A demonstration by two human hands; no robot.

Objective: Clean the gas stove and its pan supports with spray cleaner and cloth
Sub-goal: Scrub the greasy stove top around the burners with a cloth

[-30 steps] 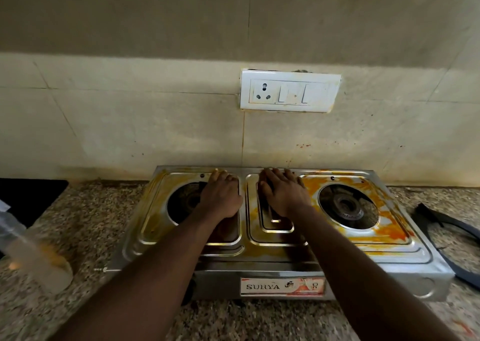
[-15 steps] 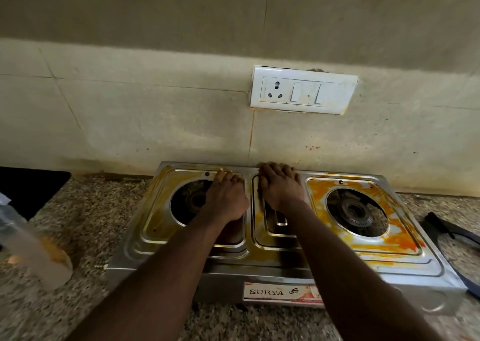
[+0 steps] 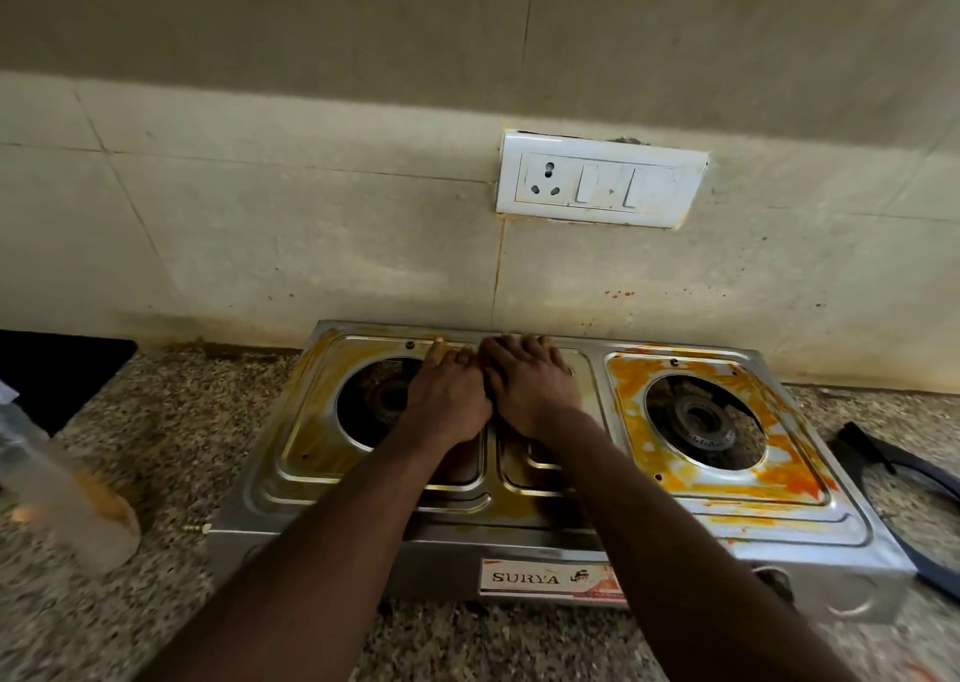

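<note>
A steel two-burner gas stove (image 3: pixel 810 525) stands on the granite counter, smeared with orange-yellow stains, heaviest around the right burner (image 3: pixel 701 421). Its pan supports are off. My left hand (image 3: pixel 449 395) lies palm down by the left burner (image 3: pixel 374 401), fingertips near the stove's back edge. My right hand (image 3: pixel 530 385) lies flat on the middle panel and touches the left one. I see no cloth under either hand. A clear spray bottle (image 3: pixel 67 505) lies at the left of the counter. One black pan support (image 3: pixel 904 479) rests on the counter to the right of the stove.
The tiled wall rises just behind the stove, with a white socket and switch plate (image 3: pixel 597 185) above it. A black surface (image 3: pixel 52 369) sits at the far left of the counter. The granite counter (image 3: pixel 182 421) shows between the bottle and the stove.
Both hands have slid toward the stove's back edge and come together until they touch. The stove sits lower and more to the right in view.
</note>
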